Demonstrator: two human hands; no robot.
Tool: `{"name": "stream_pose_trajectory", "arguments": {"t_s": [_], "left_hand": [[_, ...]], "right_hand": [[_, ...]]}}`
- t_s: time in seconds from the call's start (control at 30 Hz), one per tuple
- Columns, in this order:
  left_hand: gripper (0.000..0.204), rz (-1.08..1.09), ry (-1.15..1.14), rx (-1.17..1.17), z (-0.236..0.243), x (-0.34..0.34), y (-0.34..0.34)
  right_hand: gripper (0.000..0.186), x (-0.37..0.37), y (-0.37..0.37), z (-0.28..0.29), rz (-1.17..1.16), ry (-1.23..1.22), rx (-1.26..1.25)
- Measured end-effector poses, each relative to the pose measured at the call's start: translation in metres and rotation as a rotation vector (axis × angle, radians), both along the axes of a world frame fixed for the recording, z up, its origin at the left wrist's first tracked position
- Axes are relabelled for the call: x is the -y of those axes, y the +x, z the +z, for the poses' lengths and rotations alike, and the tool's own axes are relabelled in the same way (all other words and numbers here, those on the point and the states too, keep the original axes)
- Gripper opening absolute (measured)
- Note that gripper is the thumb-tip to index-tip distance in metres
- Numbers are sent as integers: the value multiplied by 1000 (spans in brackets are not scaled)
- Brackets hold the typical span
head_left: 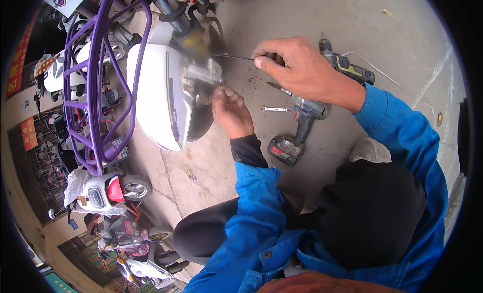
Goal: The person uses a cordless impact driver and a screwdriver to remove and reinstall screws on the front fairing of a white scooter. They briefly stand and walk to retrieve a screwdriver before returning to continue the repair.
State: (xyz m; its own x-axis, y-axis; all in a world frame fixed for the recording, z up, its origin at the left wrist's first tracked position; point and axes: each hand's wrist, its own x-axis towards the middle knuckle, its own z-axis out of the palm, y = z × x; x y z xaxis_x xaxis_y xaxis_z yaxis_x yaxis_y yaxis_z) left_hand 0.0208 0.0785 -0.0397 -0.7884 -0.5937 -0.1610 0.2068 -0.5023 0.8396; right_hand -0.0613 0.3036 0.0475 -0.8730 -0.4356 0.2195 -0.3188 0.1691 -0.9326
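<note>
Blue sleeves (261,227) reach from a crouch toward a white scooter's wheel (204,117).

The left hand (231,112) rests curled against the wheel hub beside the metal brake part (201,74), fingers bent on something too small to tell. The right hand (297,66) pinches a thin dark cable (231,57) between thumb and forefinger, grip closed, the cable running to the brake part. On the concrete floor (322,21) lie 2 cordless drills (297,132) and 1 small wrench (275,109), just past the hands.

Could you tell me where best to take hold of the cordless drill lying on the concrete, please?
Probably by the pistol handle of the cordless drill, coming down from above: it lies flat, handle bare between body and battery, bit end toward the right hand.
</note>
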Motion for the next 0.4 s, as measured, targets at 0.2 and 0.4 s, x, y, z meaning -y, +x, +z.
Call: {"name": "stream_pose_trajectory", "arguments": {"t_s": [0.2,0.4], "left_hand": [[31,328,-611,121,18,-12,-8],[42,188,-703,92,43,6,-18]], "right_hand": [[17,32,-7,-11,-41,-125,-285],[15,48,-12,7,-65,-37,-304]]}}
